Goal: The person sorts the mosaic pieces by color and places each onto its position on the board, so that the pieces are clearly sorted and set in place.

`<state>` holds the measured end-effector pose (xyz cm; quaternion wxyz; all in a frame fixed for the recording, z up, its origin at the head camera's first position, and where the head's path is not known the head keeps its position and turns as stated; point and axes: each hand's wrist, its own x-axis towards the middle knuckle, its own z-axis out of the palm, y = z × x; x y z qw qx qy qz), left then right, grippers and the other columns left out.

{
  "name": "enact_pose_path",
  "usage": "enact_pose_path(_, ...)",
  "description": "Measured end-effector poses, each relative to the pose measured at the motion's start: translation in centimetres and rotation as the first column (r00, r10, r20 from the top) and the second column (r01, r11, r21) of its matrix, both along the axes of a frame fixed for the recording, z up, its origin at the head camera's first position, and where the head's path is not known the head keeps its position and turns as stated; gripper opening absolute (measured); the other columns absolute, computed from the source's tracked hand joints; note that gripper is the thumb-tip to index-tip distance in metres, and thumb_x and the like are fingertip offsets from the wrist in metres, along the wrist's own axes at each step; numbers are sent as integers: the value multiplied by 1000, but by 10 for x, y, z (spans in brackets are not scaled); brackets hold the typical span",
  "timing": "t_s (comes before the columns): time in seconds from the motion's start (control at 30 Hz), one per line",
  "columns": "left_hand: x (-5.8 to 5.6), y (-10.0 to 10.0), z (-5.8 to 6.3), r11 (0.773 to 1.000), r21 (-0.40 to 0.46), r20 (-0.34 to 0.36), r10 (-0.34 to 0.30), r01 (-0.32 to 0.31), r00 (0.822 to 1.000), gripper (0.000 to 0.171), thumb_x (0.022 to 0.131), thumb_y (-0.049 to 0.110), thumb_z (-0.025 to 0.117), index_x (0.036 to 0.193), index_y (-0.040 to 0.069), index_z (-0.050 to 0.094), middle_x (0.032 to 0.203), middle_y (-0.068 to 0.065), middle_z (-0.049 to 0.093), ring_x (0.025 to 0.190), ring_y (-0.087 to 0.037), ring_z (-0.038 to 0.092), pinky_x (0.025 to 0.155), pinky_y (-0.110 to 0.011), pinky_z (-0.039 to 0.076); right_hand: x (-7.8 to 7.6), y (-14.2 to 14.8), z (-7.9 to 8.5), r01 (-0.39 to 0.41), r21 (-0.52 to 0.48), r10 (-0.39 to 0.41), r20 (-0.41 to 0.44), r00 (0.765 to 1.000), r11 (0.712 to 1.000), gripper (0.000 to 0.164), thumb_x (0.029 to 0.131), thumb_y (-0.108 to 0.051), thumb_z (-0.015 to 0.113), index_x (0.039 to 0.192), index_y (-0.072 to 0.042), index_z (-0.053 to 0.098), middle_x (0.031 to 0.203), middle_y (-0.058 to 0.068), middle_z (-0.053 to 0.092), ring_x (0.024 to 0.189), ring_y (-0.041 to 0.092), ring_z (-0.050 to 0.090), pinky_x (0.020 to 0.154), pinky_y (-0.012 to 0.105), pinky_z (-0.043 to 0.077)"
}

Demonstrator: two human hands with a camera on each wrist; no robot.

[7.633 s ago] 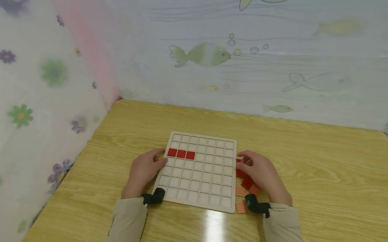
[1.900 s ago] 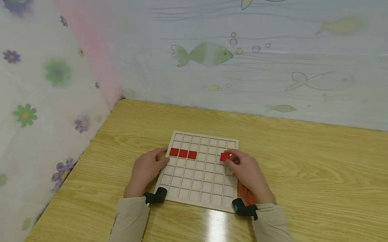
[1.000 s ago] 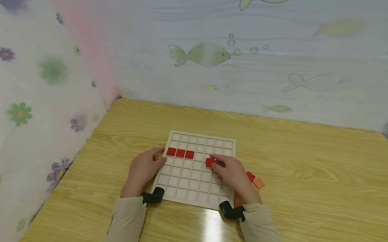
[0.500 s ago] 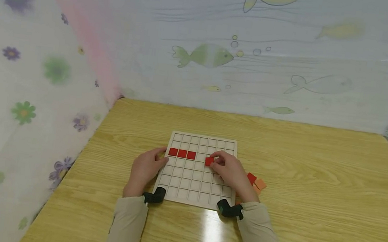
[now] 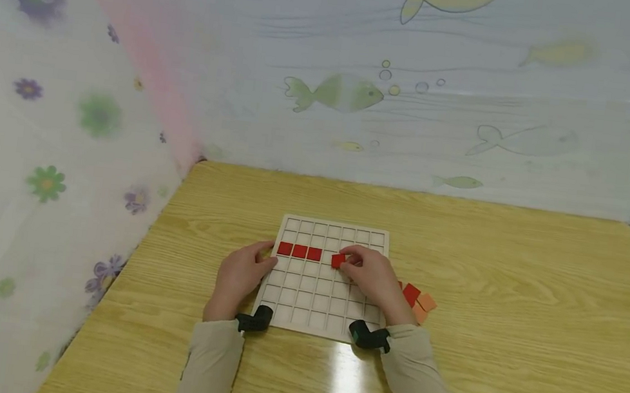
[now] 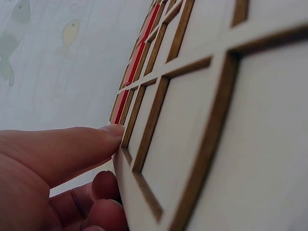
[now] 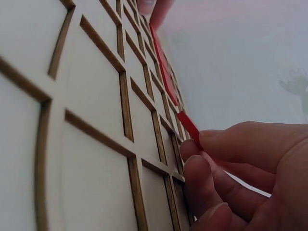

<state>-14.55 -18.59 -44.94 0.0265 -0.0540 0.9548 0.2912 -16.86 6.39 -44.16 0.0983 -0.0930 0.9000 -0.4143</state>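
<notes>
A pale wooden grid board lies on the table, and three red square tiles fill the left end of its third row. My left hand holds the board's left edge; in the left wrist view its thumb presses the rim while the other fingers curl beside it. Pinched between thumb and fingers of my right hand is another red square tile. That tile looks tilted in the right wrist view, just right of the row; whether it touches the board I cannot tell.
Loose red tiles and orange tiles lie right of the board, partly behind the right wrist. The wooden table meets a wall with fish drawings at the back. A flowered wall stands at left.
My right hand has gone from the loose tiles to over the board, bringing a red tile leftward toward the red row. It shifts only slightly in the last second. The left hand stays at the edge.
</notes>
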Motion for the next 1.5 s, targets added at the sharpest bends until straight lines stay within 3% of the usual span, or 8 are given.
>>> enact_pose_path(0.33,1,1,-3,1000,5,-6,5,-5,1000,39,84,35,59,122,24,57,63,4,50,51,-13,43,49,-28,32,-3,-4,-1,2,36,-2,-3,1000,999,29,80,-18,62,109,-15,63,88,-3,61,82,14,56,72,33,44)
enact_pose_path(0.9,0,3,-2,1000,-8,-25,-7,7,1000,39,84,34,60,121,23,57,64,4,50,52,-13,43,50,-28,32,-5,-9,-1,38,119,-33,-46,998,992,24,79,-18,61,103,-16,65,78,-6,56,71,13,49,62,29,39)
enact_pose_path(1.5,0,1,0,1000,-21,-31,-4,4,1000,38,84,34,60,121,22,58,64,5,50,52,-13,43,50,-28,32,-7,-16,-5,22,170,-2,-119,993,985,22,79,-21,66,101,-18,65,72,-7,53,65,12,47,54,27,37)
